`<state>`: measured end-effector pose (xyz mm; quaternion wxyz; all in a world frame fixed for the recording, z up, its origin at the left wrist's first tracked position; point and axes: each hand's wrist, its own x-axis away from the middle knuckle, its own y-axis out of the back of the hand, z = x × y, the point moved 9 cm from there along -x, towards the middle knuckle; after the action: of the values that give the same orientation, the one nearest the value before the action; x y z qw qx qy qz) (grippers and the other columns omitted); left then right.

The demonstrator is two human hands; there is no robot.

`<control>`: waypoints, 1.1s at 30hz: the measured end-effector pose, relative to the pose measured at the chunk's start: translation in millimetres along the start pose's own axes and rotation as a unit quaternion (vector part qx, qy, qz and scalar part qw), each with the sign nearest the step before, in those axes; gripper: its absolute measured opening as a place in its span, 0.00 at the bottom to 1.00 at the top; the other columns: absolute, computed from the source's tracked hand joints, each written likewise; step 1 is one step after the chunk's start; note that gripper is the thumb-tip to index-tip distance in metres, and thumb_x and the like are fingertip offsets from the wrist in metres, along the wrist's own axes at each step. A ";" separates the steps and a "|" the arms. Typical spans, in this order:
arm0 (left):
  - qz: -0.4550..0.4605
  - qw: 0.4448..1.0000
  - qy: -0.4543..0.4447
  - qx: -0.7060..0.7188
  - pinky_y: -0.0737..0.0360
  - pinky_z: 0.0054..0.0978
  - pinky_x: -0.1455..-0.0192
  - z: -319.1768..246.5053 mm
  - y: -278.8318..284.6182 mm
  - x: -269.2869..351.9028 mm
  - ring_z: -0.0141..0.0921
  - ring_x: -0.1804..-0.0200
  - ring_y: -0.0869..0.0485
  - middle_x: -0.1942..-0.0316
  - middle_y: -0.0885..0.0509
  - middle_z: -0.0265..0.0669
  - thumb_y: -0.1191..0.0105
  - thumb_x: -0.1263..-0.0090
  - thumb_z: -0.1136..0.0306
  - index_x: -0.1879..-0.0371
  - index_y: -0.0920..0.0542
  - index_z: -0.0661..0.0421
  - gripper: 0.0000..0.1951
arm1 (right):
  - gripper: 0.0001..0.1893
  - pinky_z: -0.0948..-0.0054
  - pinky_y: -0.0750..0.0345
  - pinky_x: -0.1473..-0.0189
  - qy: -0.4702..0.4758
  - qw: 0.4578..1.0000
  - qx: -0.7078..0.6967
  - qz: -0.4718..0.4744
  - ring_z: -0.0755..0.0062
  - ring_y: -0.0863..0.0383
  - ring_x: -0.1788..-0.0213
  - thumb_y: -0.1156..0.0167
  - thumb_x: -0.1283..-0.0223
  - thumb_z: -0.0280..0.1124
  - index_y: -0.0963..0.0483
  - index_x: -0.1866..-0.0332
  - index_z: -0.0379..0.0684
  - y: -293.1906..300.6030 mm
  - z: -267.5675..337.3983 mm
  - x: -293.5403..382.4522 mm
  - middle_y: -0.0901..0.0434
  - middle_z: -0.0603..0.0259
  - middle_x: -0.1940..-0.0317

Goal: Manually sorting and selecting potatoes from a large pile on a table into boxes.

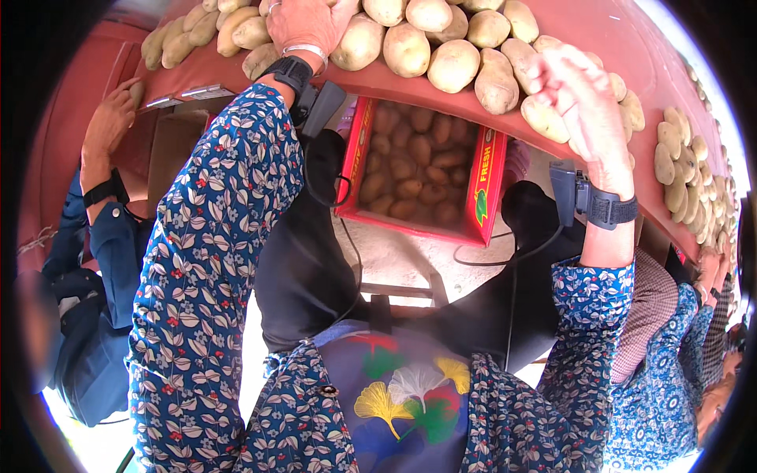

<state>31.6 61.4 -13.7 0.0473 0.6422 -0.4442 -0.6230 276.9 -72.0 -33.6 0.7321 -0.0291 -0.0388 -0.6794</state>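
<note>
A pile of potatoes (452,65) lies along the edge of a red table (408,88). My left hand (307,26) reaches over the pile at the upper left, back up; its fingertips are cut off by the picture's top, so its grip is hidden. Raised at the right end of the pile, my right hand (576,97) is blurred, its fingers apart, with no potato visible in it. Below the table edge, between my knees, stands a red cardboard box (494,183) with many potatoes (420,171) in it. Each wrist wears a strapped dark device.
At the left, a co-worker's hand (112,115) touches a potato (136,94) by the table edge. More potato heaps (680,165) line the table to the right, where other people's hands (708,269) rest near it. Black cables (355,248) hang across my lap.
</note>
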 end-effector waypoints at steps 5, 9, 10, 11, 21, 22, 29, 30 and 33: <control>0.032 0.998 0.043 -0.040 0.29 0.43 0.39 23.6 -5.1 -0.3 0.48 0.40 0.27 0.39 0.28 0.47 0.47 0.37 0.43 0.50 0.21 0.52 0.26 | 0.08 0.80 0.28 0.65 0.094 0.964 -0.196 -0.153 0.75 0.27 0.65 0.44 0.34 0.33 0.28 0.62 0.39 50.2 14.1 -1.7 0.23 0.58 0.62; 0.069 0.995 0.065 -0.023 0.29 0.46 0.41 3.7 -18.3 -0.6 0.48 0.40 0.29 0.38 0.31 0.41 0.43 0.40 0.45 0.52 0.22 0.53 0.26 | 0.08 0.79 0.27 0.66 0.105 0.921 -0.322 -0.194 0.74 0.27 0.65 0.44 0.35 0.35 0.28 0.60 0.41 59.1 14.2 15.1 0.23 0.59 0.62; 0.069 0.995 0.066 -0.012 0.30 0.48 0.40 1.2 -18.1 -2.4 0.47 0.39 0.32 0.39 0.31 0.38 0.41 0.42 0.46 0.53 0.22 0.53 0.26 | 0.08 0.79 0.27 0.66 0.113 0.920 -0.324 -0.192 0.74 0.27 0.65 0.44 0.35 0.35 0.28 0.60 0.41 55.1 17.9 17.5 0.23 0.59 0.62; 0.087 0.993 0.080 -0.010 0.31 0.48 0.39 2.0 -21.4 -2.9 0.47 0.38 0.34 0.38 0.33 0.36 0.41 0.42 0.46 0.54 0.21 0.52 0.25 | 0.08 0.79 0.27 0.67 0.135 0.956 -0.174 -0.192 0.74 0.27 0.65 0.43 0.35 0.35 0.28 0.60 0.41 47.6 29.7 20.7 0.23 0.59 0.63; 0.100 0.989 0.106 -0.005 0.32 0.49 0.39 8.8 -15.8 -2.2 0.47 0.38 0.32 0.36 0.34 0.36 0.41 0.42 0.45 0.56 0.20 0.52 0.24 | 0.06 0.78 0.26 0.64 0.081 0.964 -0.132 -0.219 0.76 0.22 0.61 0.40 0.38 0.30 0.25 0.60 0.42 7.6 19.1 -11.8 0.20 0.64 0.63; 0.084 0.992 0.090 0.005 0.31 0.50 0.40 5.1 -20.8 1.7 0.48 0.39 0.31 0.36 0.33 0.36 0.41 0.42 0.45 0.57 0.20 0.52 0.24 | 0.09 0.76 0.25 0.62 0.136 0.968 -0.003 -0.210 0.73 0.21 0.59 0.38 0.41 0.31 0.25 0.57 0.42 -2.6 42.4 -15.4 0.21 0.62 0.60; 0.039 0.999 -0.002 -0.032 0.27 0.45 0.44 9.1 -14.6 -17.5 0.48 0.42 0.26 0.40 0.27 0.48 0.43 0.39 0.45 0.52 0.20 0.54 0.26 | 0.23 0.60 0.27 0.44 0.284 0.867 0.391 -0.121 0.49 0.24 0.48 0.35 0.50 0.33 0.26 0.46 0.40 -66.2 54.2 -55.8 0.24 0.50 0.51; 0.044 0.999 -0.003 -0.031 0.27 0.45 0.44 2.7 -9.5 -25.2 0.48 0.42 0.26 0.40 0.27 0.48 0.43 0.39 0.45 0.52 0.20 0.54 0.26 | 0.23 0.59 0.27 0.44 0.281 0.864 0.403 -0.109 0.49 0.24 0.48 0.36 0.49 0.33 0.27 0.46 0.40 -67.1 48.5 -59.8 0.24 0.48 0.50; 0.173 0.983 0.056 0.015 0.30 0.45 0.43 -15.6 3.9 -39.6 0.52 0.46 0.27 0.46 0.26 0.57 0.44 0.37 0.50 0.51 0.25 0.60 0.26 | 0.23 0.61 0.26 0.47 0.242 0.866 0.427 -0.097 0.51 0.22 0.51 0.37 0.47 0.34 0.27 0.44 0.40 -68.2 54.1 -64.9 0.22 0.50 0.54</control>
<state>49.5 76.3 22.2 0.1701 0.5899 -0.5545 -0.5618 203.2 -7.6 13.3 0.5895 0.4557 -0.1491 -0.6501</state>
